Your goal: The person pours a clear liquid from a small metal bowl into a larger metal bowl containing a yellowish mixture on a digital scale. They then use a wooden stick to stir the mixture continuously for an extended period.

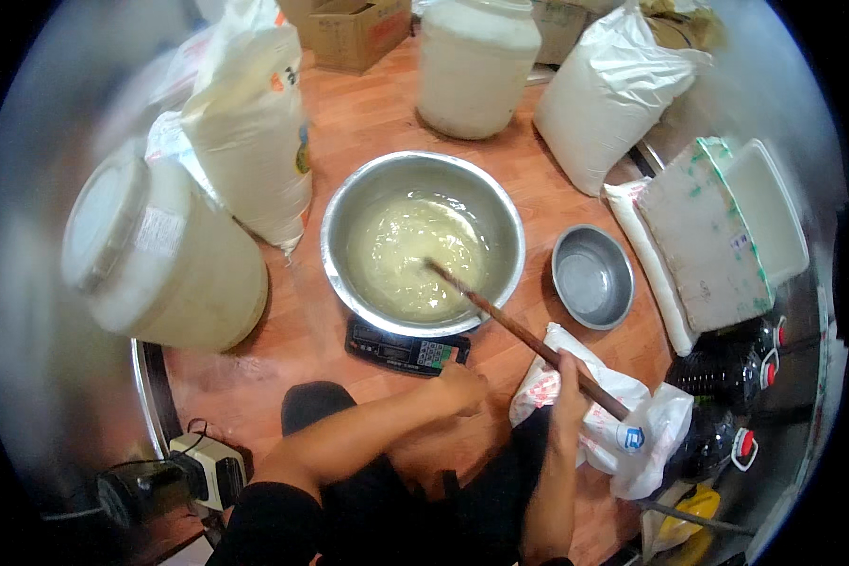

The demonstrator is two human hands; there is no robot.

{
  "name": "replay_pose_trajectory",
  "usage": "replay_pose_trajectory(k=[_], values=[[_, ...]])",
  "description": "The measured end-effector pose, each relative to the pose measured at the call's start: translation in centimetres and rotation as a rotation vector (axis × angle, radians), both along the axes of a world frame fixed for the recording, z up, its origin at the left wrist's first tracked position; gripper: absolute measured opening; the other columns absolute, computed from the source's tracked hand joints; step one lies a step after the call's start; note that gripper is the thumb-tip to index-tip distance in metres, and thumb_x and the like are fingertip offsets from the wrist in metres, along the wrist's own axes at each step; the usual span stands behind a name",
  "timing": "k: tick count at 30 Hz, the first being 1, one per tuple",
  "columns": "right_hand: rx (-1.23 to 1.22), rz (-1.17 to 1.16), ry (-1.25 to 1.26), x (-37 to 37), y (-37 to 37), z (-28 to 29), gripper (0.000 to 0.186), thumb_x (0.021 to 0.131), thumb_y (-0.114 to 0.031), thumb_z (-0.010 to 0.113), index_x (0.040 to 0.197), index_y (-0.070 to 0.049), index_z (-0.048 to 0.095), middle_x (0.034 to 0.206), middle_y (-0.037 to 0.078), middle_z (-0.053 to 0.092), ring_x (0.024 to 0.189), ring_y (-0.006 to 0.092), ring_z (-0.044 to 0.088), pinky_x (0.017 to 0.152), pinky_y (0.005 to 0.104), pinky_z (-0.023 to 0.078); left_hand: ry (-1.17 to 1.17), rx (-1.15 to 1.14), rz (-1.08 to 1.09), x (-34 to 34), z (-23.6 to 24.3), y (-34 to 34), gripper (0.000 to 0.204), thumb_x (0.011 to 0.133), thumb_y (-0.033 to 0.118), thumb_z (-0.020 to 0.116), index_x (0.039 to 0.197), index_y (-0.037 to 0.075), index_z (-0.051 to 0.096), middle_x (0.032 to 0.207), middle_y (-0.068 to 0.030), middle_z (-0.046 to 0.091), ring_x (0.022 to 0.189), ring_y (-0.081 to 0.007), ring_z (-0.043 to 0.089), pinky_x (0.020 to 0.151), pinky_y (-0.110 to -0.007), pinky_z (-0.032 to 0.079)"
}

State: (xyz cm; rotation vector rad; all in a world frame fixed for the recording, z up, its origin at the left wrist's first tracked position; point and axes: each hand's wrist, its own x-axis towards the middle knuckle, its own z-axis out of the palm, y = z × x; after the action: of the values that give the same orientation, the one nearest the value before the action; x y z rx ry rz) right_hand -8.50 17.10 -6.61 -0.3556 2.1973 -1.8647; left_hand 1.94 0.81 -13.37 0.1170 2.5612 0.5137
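Note:
A steel bowl (344, 241) of pale yellow, rippled liquid (396, 245) stands on a black digital scale (391, 351) in the middle. My right hand (567, 396) grips a long wooden stick (500, 316) whose lower end is in the liquid. My left hand (457, 387) is closed at the scale’s front right, by the keypad; whatever it may hold is hidden. A smaller empty metal bowl (594, 274) sits on the floor to the right, and a white plastic bag (641, 443) lies under the stick’s upper end.
White sacks (241, 141) (604, 113) and plastic drums (160, 264) (476, 75) surround me on the wooden floor (358, 123). Cardboard boxes (358, 38) stand behind. Right are a worn box (684, 255), white tub (774, 217) and dark jugs (717, 377); lower left, an appliance (217, 472).

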Motion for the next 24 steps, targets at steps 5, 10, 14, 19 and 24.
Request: replay_pose_trajectory(k=[5, 10, 14, 19, 24], values=[[-0.013, 0.167, 0.042, 1.2, -4.8, -3.3, 0.026, 0.097, -0.019, 0.063, 0.108, 0.004, 0.071, 0.096, 0.008, 0.071, 0.093, 0.0154, 0.064, 0.088, 0.0296, 0.049, 0.012, 0.030, -0.019, -0.8, 0.3, 0.0, 0.066, 0.085, 0.045, 0.069, 0.129, -0.001, 0.053, 0.116, -0.0239, 0.066, 0.112, -0.0437, 0.063, 0.103, -0.065, 0.040], [-0.001, 0.025, -0.081, 0.6, 0.7, -0.3, 0.027, 0.096, -0.015, 0.060, 0.108, 0.007, 0.069, 0.096, 0.011, 0.072, 0.090, 0.0178, 0.066, 0.089, 0.0315, 0.050, -0.066, 0.042, 0.048, -0.3, 0.7, -0.1, 0.062, 0.088, 0.041, 0.067, 0.129, -0.002, 0.052, 0.118, -0.0262, 0.064, 0.118, -0.0474, 0.058, 0.107, -0.068, 0.033], [0.025, 0.061, 0.011, 0.4, -2.4, -0.8, 0.026, 0.095, -0.013, 0.064, 0.112, 0.006, 0.069, 0.097, 0.010, 0.072, 0.095, 0.0176, 0.065, 0.092, 0.0310, 0.048, 0.000, -0.009, -0.013, -0.8, 1.2, -0.2, 0.059, 0.087, 0.043, 0.067, 0.125, -0.002, 0.056, 0.117, -0.0255, 0.065, 0.117, -0.0467, 0.059, 0.102, -0.064, 0.042], [0.005, 0.208, -0.052, 0.8, -2.5, -3.8, 0.024, 0.095, -0.010, 0.062, 0.111, 0.005, 0.069, 0.097, 0.010, 0.072, 0.096, 0.0164, 0.065, 0.092, 0.0314, 0.049, 0.063, 0.058, 0.100, -0.5, -0.6, 0.2, 0.046, 0.084, 0.035, 0.067, 0.116, 0.002, 0.064, 0.121, -0.0207, 0.066, 0.114, -0.0394, 0.064, 0.106, -0.072, 0.029], [-0.078, -0.041, -0.012, -0.9, 0.5, -0.8, 0.031, 0.098, -0.025, 0.059, 0.104, 0.003, 0.070, 0.090, 0.009, 0.071, 0.087, 0.0174, 0.065, 0.087, 0.0320, 0.049, 0.035, -0.013, 0.020, 0.1, 0.0, 0.0, 0.050, 0.086, 0.039, 0.066, 0.118, 0.000, 0.061, 0.114, -0.0218, 0.068, 0.107, -0.0406, 0.067, 0.103, -0.071, 0.034]])
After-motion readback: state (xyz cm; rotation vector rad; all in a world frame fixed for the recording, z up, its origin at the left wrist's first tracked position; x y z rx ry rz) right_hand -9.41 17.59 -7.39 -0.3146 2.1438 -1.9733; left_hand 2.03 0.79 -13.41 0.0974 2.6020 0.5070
